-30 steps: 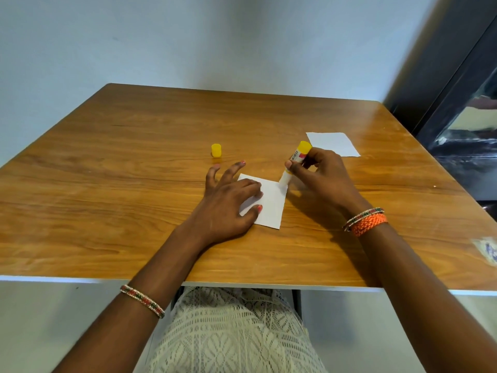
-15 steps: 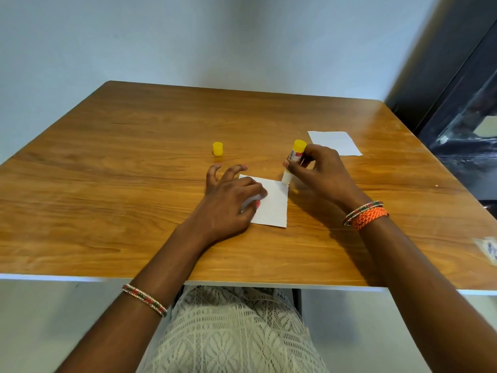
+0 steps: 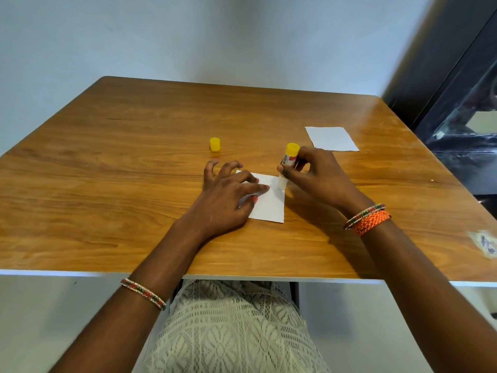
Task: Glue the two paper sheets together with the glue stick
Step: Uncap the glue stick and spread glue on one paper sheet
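Observation:
A small white paper sheet (image 3: 270, 203) lies on the wooden table (image 3: 134, 170) in front of me. My left hand (image 3: 228, 196) rests flat on its left part, fingers spread, holding it down. My right hand (image 3: 317, 176) grips an uncapped glue stick (image 3: 287, 164) with a yellow base, tilted, its white tip touching the sheet near the far right edge. A second white sheet (image 3: 331, 138) lies farther back on the right, apart from both hands. The yellow cap (image 3: 215, 144) stands upright beyond my left hand.
The table's near edge (image 3: 242, 277) runs just above my lap. A dark cabinet or glass panel (image 3: 462, 109) stands at the right, past the table's corner. A scrap of sticker (image 3: 485, 243) sits near the right edge.
The glue stick's tip has slid from the sheet's far right corner a little nearer along the right edge. My left hand has stayed on the sheet, which has turned slightly.

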